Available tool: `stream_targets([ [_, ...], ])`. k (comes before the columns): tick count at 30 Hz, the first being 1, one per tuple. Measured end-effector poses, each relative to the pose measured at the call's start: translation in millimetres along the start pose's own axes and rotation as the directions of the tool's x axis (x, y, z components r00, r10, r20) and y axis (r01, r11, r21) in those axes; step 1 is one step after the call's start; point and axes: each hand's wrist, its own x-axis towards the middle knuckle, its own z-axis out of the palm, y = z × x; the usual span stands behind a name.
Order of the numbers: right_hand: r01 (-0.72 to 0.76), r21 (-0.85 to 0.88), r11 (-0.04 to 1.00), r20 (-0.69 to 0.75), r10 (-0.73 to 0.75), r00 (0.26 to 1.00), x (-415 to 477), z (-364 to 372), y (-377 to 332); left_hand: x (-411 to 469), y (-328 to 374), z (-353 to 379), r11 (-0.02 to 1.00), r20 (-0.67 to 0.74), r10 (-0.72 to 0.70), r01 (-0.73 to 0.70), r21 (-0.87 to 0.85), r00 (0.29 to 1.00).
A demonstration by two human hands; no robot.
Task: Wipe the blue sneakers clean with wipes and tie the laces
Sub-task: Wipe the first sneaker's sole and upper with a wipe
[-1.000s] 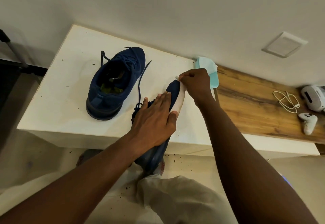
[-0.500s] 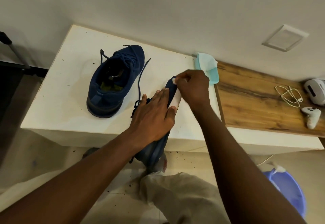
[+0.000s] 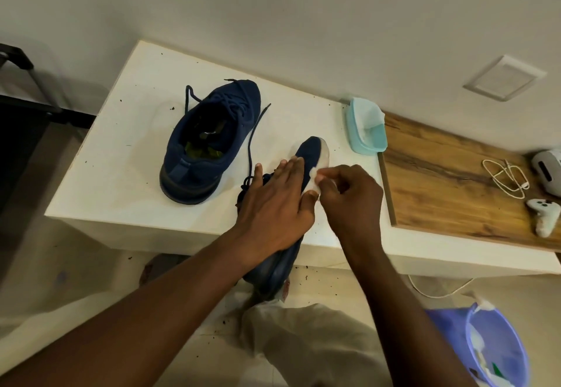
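One blue sneaker (image 3: 209, 144) stands upright on the white table (image 3: 121, 156), its laces loose. The second blue sneaker (image 3: 311, 151) lies tilted over the table's front edge, toe pointing away, white sole edge showing. My left hand (image 3: 279, 207) lies across its upper with straight fingers and the thumb against the sole, holding it down. My right hand (image 3: 352, 195) pinches a white wipe (image 3: 315, 178) against the sole's side, just behind the toe.
A light blue wipes tub (image 3: 365, 127) sits open at the table's right end. To the right, a wooden top (image 3: 440, 180) holds a white cable (image 3: 507, 177), a controller (image 3: 545, 215) and a headset. A purple bin (image 3: 498, 350) stands on the floor at lower right.
My right hand has slid the wipe back along the sole from the toe towards me. The toe is now uncovered. My left hand has stayed on the shoe.
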Motion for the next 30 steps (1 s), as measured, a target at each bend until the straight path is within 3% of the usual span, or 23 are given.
stream_targets([
  [3, 0.011, -0.075, 0.997, 0.026, -0.010, 1.000, 54.4, 10.5, -0.6, 0.2, -1.2, 1.8, 1.000, -0.008, 0.002, -0.001, 0.011, 1.000],
  [9, -0.111, -0.256, 0.960, 0.199, 0.164, 0.966, 144.2, 35.3, 7.3, 0.2, -1.8, 2.1, 0.998, -0.016, -0.024, 0.025, 0.050, 1.000],
  [18, -0.027, -0.057, 0.998, 0.025, 0.029, 0.999, -1.6, -5.2, 0.5, -0.2, 1.2, 5.0, 0.999, -0.003, 0.009, -0.009, 0.052, 1.000],
  [22, 0.014, -0.099, 0.995, 0.041, -0.010, 0.999, 48.5, 8.9, -6.3, 0.6, 0.4, 6.7, 0.999, -0.009, 0.007, -0.007, 0.043, 1.000],
  [27, -0.160, -0.149, 0.976, 0.152, 0.183, 0.971, 134.7, 32.4, 2.8, 1.2, -0.5, 6.4, 0.997, -0.003, -0.013, 0.014, 0.074, 1.000],
  [30, -0.138, -0.152, 0.979, 0.174, 0.164, 0.971, 126.5, 28.9, 3.1, 1.6, -2.5, 5.6, 0.998, -0.010, -0.023, 0.024, 0.055, 1.000],
])
